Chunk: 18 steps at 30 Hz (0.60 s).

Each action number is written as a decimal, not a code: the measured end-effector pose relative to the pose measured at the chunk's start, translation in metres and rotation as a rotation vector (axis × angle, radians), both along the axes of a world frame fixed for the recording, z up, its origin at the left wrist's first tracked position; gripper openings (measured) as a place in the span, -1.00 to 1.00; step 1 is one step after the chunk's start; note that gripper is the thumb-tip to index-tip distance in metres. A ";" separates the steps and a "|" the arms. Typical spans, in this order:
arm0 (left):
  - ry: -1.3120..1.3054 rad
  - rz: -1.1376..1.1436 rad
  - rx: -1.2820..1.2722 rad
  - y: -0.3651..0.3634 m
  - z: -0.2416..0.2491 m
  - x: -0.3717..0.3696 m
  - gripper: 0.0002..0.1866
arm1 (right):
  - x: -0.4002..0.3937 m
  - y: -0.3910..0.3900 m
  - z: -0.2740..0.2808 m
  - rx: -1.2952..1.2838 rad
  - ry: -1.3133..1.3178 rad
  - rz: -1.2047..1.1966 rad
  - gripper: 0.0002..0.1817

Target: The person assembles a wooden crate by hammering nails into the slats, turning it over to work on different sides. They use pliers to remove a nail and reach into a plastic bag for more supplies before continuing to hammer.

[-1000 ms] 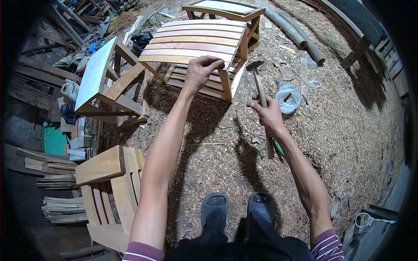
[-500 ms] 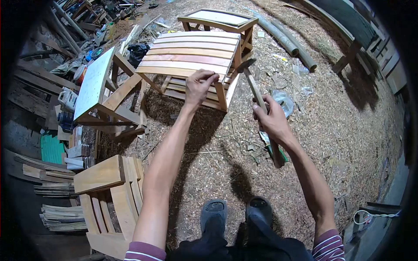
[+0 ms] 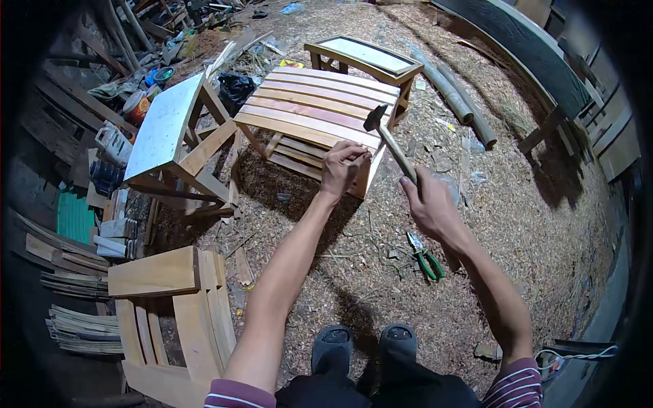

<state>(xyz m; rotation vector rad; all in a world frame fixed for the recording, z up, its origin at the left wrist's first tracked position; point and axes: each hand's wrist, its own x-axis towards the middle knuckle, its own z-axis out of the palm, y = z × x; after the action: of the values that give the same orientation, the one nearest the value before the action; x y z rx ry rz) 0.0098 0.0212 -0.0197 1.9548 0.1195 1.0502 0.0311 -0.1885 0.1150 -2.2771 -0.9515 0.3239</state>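
My right hand [image 3: 435, 207] is wrapped round the wooden handle of a hammer [image 3: 396, 151]. The dark hammer head is raised, just right of a slatted wooden table [image 3: 299, 112]. At the table's near right corner, my left hand [image 3: 343, 166] is closed in a pinch. Whatever sits between its fingertips is too small to make out. The tabletop is made of several parallel slats with gaps between them, and more slats show lower down in its frame. Pliers with green handles [image 3: 426, 258] lie on the ground below my right hand.
A white-topped wooden stand [image 3: 162, 129] is at the left, and a framed one [image 3: 367, 53] stands behind the table. Stacked wooden frames [image 3: 153, 272] lie at the lower left. Pipes [image 3: 445, 92] rest on the chip-covered ground at the back right.
Both hands and the hammer now appear closer together at the table's near right corner. The view has shifted, so the table sits further right and lower. The pliers are less covered.
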 end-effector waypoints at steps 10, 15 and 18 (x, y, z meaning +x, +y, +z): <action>0.016 -0.013 -0.014 -0.002 0.002 -0.002 -0.86 | -0.010 0.005 0.003 0.058 -0.041 0.022 -0.79; 0.041 -0.005 0.049 0.001 0.001 -0.003 -0.85 | 0.003 -0.003 -0.026 -0.015 -0.075 0.080 -0.80; 0.010 0.005 -0.008 -0.001 0.004 -0.001 -0.88 | 0.002 0.001 -0.002 0.062 -0.063 0.012 -0.80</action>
<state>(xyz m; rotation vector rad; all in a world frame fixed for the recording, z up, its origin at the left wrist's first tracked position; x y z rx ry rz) 0.0089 0.0198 -0.0161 1.9535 0.1339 1.0423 0.0332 -0.1874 0.1129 -2.2377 -0.9937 0.2257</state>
